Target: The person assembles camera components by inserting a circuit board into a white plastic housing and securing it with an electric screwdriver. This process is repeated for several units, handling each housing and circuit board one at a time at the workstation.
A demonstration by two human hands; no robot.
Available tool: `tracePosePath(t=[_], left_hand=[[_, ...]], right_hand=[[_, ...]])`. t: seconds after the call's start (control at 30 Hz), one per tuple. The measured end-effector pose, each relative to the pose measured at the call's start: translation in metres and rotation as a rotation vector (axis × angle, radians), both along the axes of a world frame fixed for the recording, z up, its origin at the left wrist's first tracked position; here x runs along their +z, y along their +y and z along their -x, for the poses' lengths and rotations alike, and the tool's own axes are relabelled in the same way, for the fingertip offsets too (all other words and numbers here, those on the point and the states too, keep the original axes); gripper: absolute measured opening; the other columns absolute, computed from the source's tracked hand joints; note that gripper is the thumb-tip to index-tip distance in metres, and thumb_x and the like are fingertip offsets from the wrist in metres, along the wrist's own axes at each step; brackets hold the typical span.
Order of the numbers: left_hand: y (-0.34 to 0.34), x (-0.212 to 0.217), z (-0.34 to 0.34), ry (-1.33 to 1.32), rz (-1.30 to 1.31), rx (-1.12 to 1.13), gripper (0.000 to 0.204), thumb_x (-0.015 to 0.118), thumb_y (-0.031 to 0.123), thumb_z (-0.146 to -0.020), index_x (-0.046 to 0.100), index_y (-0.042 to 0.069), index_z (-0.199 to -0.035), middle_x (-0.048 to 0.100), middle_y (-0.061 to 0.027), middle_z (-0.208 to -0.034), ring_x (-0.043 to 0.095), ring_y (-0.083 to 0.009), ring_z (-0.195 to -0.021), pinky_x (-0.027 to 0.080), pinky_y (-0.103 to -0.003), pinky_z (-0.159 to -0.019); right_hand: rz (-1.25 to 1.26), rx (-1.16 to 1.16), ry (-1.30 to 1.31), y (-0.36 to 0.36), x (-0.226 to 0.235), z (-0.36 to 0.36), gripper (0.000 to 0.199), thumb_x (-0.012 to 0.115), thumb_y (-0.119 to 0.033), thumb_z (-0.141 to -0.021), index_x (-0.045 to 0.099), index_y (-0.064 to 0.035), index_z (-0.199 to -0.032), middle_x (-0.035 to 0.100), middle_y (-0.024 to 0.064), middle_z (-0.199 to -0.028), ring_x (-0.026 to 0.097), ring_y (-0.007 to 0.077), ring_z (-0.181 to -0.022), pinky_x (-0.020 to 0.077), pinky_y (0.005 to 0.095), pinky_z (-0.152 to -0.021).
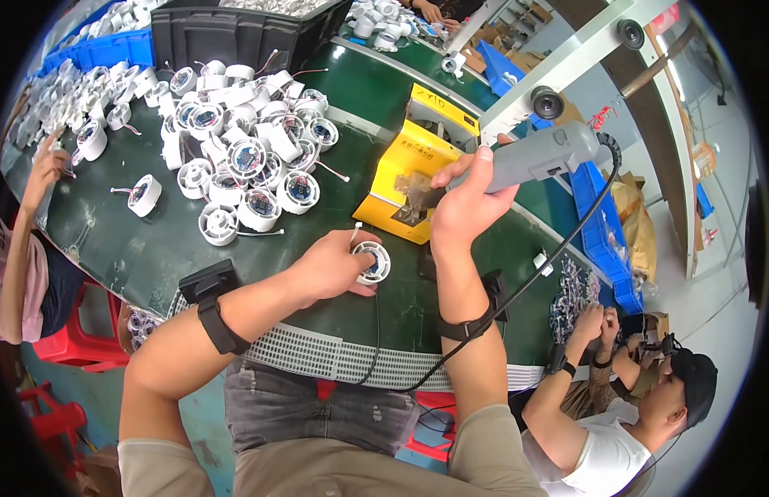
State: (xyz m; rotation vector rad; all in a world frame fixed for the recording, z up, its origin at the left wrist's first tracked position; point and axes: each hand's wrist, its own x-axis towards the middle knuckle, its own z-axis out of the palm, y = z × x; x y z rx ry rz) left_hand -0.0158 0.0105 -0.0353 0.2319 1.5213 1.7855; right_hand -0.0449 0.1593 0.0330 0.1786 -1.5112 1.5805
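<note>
My left hand [330, 265] is closed on a round white plastic housing [384, 263] with a blue circuit board inside; a short lead with a white plug stands up beside my fingers. My right hand [467, 207] grips a grey electric screwdriver [537, 156], whose black cable curves down past my forearm. The screwdriver's front end is beside a yellow box-shaped device [388, 170] with metal parts in its openings; whether its tip touches the metal cannot be made out. A big heap of similar white housings [248, 157] with boards and leads lies beyond my left hand.
One loose housing [144, 196] lies left of the heap. A black crate [243, 37] stands behind it. A white frame post [517, 95] rises on the right. One co-worker's hand [46, 170] works at far left, another person [649, 414] at lower right, near bundled wires [573, 302].
</note>
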Motion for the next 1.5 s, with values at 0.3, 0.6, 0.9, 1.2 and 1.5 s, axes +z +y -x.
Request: tracePosePath(t=[0.3, 0.6, 0.9, 1.2, 1.5], left_hand=[[0.0, -0.001, -0.001, 0.012, -0.004, 0.009, 0.035, 0.049, 0.004, -0.095, 0.049, -0.007, -0.128, 0.062, -0.0152, -0.106, 0.067, -0.0239, -0.087, 0.061, -0.033, -0.076], [0.001, -0.003, 0.003, 0.025, -0.013, 0.021, 0.034, 0.05, 0.004, -0.095, 0.051, -0.007, -0.127, 0.062, -0.0146, -0.107, 0.065, -0.0224, -0.091, 0.061, -0.035, -0.077], [0.001, 0.005, -0.001, 0.046, 0.014, 0.007, 0.035, 0.049, 0.005, -0.095, 0.05, -0.007, -0.128, 0.061, -0.0148, -0.109, 0.065, -0.0219, -0.093, 0.061, -0.034, -0.078], [0.0, 0.003, 0.0, 0.031, 0.0, 0.024, 0.033, 0.05, 0.003, -0.093, 0.054, -0.007, -0.124, 0.06, -0.0152, -0.107, 0.066, -0.0216, -0.088, 0.062, -0.032, -0.073], [0.001, 0.0, 0.001, 0.089, -0.027, -0.003, 0.034, 0.053, 0.0, -0.091, 0.053, -0.008, -0.123, 0.059, -0.0153, -0.11, 0.066, -0.0218, -0.091, 0.062, -0.032, -0.074]], right_hand=[[-0.111, -0.026, -0.035, -0.003, -0.001, -0.007, 0.029, 0.048, -0.011, -0.096, 0.039, 0.0019, -0.12, 0.048, 0.0067, -0.055, 0.048, 0.0151, -0.045, 0.0432, 0.0287, -0.047], [0.066, 0.22, -0.076, -0.026, -0.017, -0.06, 0.036, 0.043, -0.012, -0.095, 0.035, -0.0006, -0.128, 0.046, 0.0074, -0.062, 0.047, 0.0165, -0.046, 0.0442, 0.0312, -0.042], [0.089, 0.253, -0.12, -0.03, -0.029, -0.061, 0.036, 0.045, -0.013, -0.095, 0.036, -0.0017, -0.128, 0.048, 0.0078, -0.062, 0.048, 0.0157, -0.047, 0.0462, 0.031, -0.045], [0.047, 0.278, -0.12, -0.031, -0.034, -0.057, 0.034, 0.049, -0.013, -0.095, 0.037, -0.0011, -0.125, 0.049, 0.0079, -0.062, 0.049, 0.0158, -0.047, 0.0464, 0.0302, -0.046], [0.006, 0.338, -0.107, -0.032, -0.038, -0.063, 0.033, 0.049, -0.013, -0.095, 0.036, 0.0019, -0.122, 0.049, 0.0077, -0.064, 0.05, 0.0155, -0.048, 0.0465, 0.0297, -0.048]])
